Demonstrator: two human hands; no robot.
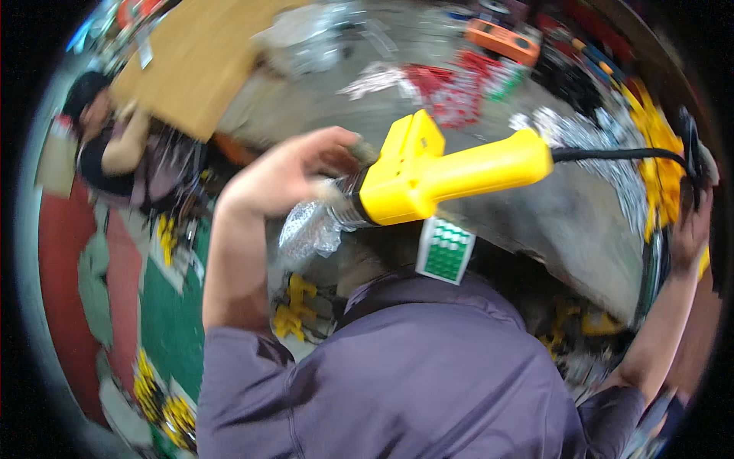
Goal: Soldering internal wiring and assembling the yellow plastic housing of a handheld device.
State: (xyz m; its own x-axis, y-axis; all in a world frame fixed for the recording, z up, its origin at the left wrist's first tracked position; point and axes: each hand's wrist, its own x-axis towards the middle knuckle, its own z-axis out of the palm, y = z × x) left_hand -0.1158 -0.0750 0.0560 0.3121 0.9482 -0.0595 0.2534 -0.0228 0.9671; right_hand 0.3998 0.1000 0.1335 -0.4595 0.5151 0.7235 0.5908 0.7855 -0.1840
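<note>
Gripping the nose end of the yellow corded power tool (451, 180) at mid-frame, my left hand (294, 170) curls round it above the bubble wrap (310, 233); my right hand (691, 226), at the far right, is closed on the bunched black cord (612, 154); the body looks stiff, probably moderately heavy, its smooth plastic perhaps slippery; the thick handle (497, 167) should give the surest hold.

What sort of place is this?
Probably a small workshop or assembly area: the left hand holds a corded yellow tool, the grey worktop is strewn with loose materials, and another person is beside a brown board.
</note>
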